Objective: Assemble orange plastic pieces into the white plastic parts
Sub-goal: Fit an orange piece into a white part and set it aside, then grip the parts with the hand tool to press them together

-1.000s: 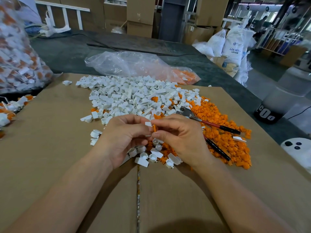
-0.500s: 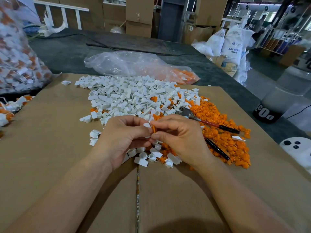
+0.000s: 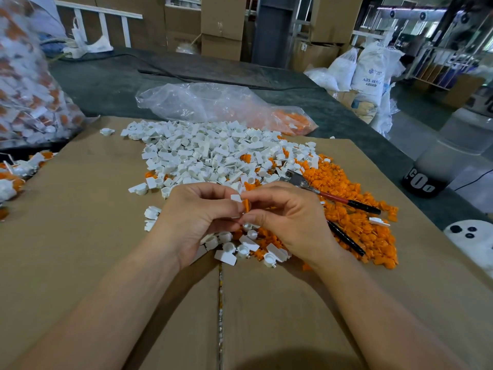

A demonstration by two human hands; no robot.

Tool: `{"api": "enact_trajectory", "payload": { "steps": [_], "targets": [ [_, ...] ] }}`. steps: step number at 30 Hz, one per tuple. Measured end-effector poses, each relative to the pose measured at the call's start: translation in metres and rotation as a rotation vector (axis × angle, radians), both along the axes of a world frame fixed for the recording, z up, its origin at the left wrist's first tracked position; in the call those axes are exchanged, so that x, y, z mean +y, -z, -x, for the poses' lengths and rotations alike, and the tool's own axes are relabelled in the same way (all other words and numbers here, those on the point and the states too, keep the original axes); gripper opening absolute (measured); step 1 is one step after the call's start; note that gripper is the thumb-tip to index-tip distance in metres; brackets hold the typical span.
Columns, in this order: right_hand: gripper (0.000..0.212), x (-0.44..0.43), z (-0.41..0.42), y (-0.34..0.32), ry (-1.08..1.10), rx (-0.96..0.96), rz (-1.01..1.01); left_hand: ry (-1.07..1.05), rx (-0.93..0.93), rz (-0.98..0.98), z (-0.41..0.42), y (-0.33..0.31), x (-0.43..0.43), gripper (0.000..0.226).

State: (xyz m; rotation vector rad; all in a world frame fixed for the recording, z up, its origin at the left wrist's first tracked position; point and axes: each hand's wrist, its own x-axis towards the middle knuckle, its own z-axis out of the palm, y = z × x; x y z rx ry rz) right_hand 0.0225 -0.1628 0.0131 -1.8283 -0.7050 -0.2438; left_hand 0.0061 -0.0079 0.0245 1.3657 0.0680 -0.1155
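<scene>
My left hand (image 3: 197, 220) and my right hand (image 3: 286, 222) meet fingertip to fingertip just above the cardboard sheet (image 3: 80, 236). Between them sits a small orange piece (image 3: 246, 205) pressed against a white part (image 3: 235, 198), whose corner shows above my left thumb. Most of the white part is hidden by my fingers. Beyond my hands lies a big heap of white parts (image 3: 213, 153). A heap of orange pieces (image 3: 354, 209) spreads to the right of it. Several loose white parts (image 3: 240, 248) lie under my hands.
Pliers with red and black handles (image 3: 338, 200) rest on the orange heap. A clear bag (image 3: 213, 105) holding orange pieces lies behind the piles. A large bag of white-and-orange pieces (image 3: 29, 84) stands far left, more such pieces (image 3: 16, 174) below it. A white device (image 3: 472, 236) sits right.
Both hands have stayed pressed together at the same spot with the orange piece between the fingertips. Only small finger shifts show.
</scene>
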Motion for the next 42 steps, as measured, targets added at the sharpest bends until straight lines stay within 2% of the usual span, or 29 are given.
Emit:
{"api": "enact_trajectory", "payload": {
  "steps": [3,10,13,15,17,19,21,24,26,29,33,37,42],
  "targets": [
    [0.031,-0.001,-0.001,0.002,0.032,-0.032,0.032,-0.008,0.009,-0.015,-0.001,0.001,0.000,0.028],
    [0.033,-0.001,-0.002,0.006,0.047,-0.091,0.085,0.007,0.044,-0.035,-0.002,0.001,0.003,0.028],
    [0.036,0.000,-0.002,0.004,0.018,-0.073,0.052,0.020,0.051,-0.002,-0.002,0.000,0.003,0.023],
    [0.038,-0.003,-0.002,-0.002,0.079,-0.027,0.089,-0.003,0.058,0.030,-0.003,0.001,0.002,0.019],
    [0.051,-0.016,-0.007,-0.010,0.255,0.033,0.219,-0.024,0.066,0.064,-0.004,0.002,0.002,0.015],
    [0.061,-0.036,-0.016,-0.017,0.462,0.080,0.420,-0.036,0.066,0.090,-0.004,0.002,0.002,0.013],
    [0.079,-0.059,-0.022,-0.020,0.580,0.211,0.655,-0.043,0.065,0.111,-0.004,0.002,0.003,0.012],
    [0.116,-0.079,-0.027,-0.020,0.550,0.461,1.008,-0.038,0.059,0.132,-0.004,0.002,0.002,0.012],
    [0.122,-0.082,-0.030,-0.018,0.522,0.540,1.070,-0.038,0.057,0.151,-0.004,0.002,0.003,0.012],
    [0.108,-0.084,-0.033,-0.016,0.564,0.552,0.935,-0.031,0.053,0.167,-0.004,0.002,0.003,0.012],
    [0.087,-0.082,-0.036,-0.013,0.632,0.470,0.917,-0.030,0.059,0.186,-0.004,0.003,0.002,0.013],
    [0.060,-0.081,-0.033,-0.018,0.720,0.272,0.815,-0.037,0.063,0.244,-0.005,0.003,0.002,0.014],
    [0.052,-0.073,-0.024,-0.025,0.661,0.031,0.651,-0.068,0.033,0.341,-0.006,0.005,0.000,0.019]
  ]
}}
